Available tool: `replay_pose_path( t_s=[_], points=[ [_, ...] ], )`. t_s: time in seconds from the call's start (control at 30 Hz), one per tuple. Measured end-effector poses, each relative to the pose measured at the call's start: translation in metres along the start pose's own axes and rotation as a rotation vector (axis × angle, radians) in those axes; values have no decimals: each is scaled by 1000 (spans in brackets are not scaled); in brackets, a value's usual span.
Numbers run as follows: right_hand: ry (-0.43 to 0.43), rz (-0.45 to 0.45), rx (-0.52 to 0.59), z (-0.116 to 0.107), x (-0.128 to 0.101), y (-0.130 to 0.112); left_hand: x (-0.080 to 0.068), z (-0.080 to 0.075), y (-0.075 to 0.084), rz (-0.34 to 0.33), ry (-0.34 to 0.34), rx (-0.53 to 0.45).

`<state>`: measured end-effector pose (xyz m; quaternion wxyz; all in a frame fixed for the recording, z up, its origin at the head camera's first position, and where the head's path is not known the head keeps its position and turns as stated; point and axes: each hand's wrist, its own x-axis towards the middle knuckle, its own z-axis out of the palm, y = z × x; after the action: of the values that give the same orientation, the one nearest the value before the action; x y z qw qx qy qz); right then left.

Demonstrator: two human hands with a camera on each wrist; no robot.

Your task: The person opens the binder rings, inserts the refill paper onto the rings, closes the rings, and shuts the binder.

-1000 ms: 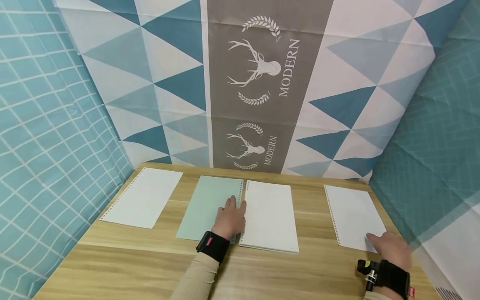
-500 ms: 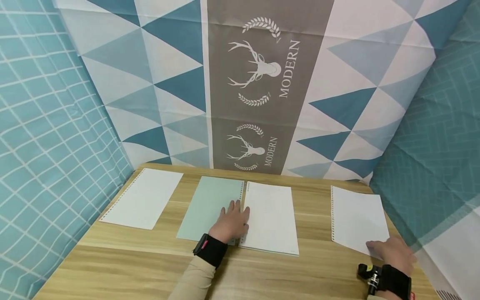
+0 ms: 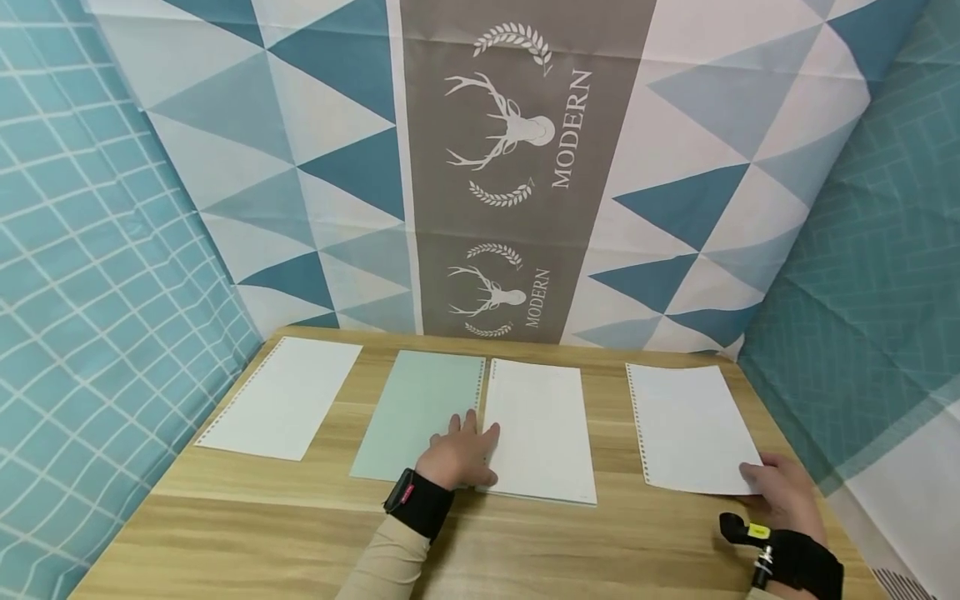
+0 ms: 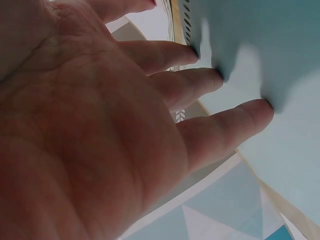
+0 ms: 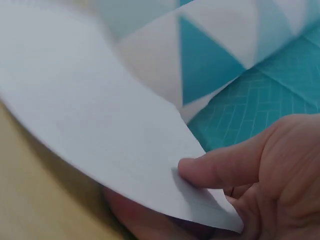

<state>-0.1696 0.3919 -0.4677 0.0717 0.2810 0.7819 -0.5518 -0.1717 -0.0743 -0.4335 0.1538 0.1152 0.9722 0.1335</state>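
My right hand (image 3: 787, 492) pinches the near right corner of a white punched sheet of paper (image 3: 690, 425), thumb on top and fingers beneath. In the right wrist view that sheet (image 5: 100, 115) bends and its near edge stands off the table. My left hand (image 3: 457, 454) is spread over the spine of an open loose-leaf notebook, whose pale green cover (image 3: 423, 408) lies to the left and stack of white pages (image 3: 540, 433) to the right. Three straight fingertips touch the green cover (image 4: 290, 60) in the left wrist view.
Another white punched sheet (image 3: 281, 400) lies at the left end of the wooden table (image 3: 262, 525). A patterned cloth (image 3: 495, 167) hangs behind the table, with blue-green cloths (image 3: 90, 250) at the sides.
The right-hand sheet first shifted right, then swung back left, and its near corner is now lifted with the fingers under it. My left hand has slid slightly nearer along the spine.
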Motion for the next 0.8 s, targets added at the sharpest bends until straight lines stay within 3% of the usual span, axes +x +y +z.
replay_pose_path(
  t_s=[0.27,0.37,0.47,0.8],
  points=[
    [-530,10,650,-5,4,12,1,4,1,2,15,27],
    [-686,64,868,-6,4,17,1,4,3,0,20,33],
    [-702,100,942,-5,3,18,1,3,4,-2,18,26],
    [-562,60,822,-2,4,13,3,3,4,-1,10,-4]
  ],
)
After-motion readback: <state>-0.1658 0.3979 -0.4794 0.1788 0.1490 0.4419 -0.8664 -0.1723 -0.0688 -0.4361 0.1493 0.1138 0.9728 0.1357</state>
